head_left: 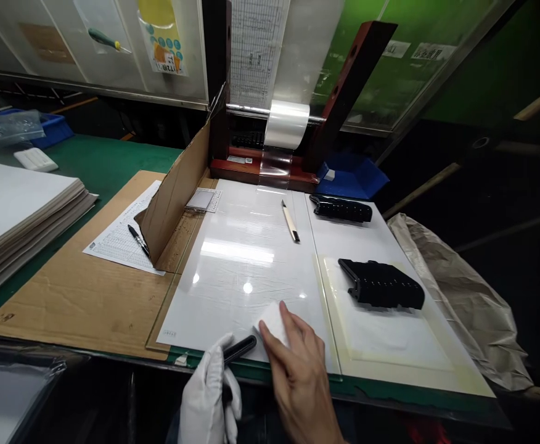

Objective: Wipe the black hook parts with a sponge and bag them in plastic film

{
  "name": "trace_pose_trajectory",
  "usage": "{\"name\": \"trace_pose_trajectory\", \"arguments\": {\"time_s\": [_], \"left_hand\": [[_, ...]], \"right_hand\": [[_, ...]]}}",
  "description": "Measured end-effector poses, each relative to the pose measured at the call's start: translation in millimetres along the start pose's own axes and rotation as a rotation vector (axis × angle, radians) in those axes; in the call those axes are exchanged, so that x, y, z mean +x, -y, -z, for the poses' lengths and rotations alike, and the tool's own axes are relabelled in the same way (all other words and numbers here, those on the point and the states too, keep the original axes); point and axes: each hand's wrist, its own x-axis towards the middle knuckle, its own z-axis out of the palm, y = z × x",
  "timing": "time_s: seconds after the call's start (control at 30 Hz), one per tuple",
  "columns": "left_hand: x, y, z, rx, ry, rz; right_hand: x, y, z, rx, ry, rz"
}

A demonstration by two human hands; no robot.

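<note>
My left hand, in a white glove, is closed around a glossy black plastic part at the front edge of the bench. Only the part's far end shows; the rest is hidden by the fingers. Just to the right, my bare right hand pinches a folded white wipe between thumb and fingers. The wipe is close to the black part; whether they touch I cannot tell. Beneath and beyond both hands lies a shiny clear-covered white sheet, with a craft knife on it.
Two black moulded parts lie to the right. A roll of clear film hangs on a red-brown stand at the back. An upright cardboard piece, a pen and a paper stack are left.
</note>
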Motion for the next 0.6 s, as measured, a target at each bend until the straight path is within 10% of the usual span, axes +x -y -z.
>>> {"name": "trace_pose_trajectory", "arguments": {"time_s": [0.3, 0.43, 0.6], "left_hand": [[-3, -54, 34.6, 0.231, 0.247, -0.203], [-1, -46, 36.3, 0.268, 0.074, -0.291], [2, -32, 34.2, 0.197, 0.128, -0.226]], "right_hand": [[36, 9, 60, 1.061, 0.788, -0.556], [36, 11, 59, 1.098, 0.772, -0.634], [30, 6, 55, 1.121, 0.773, -0.613]]}}
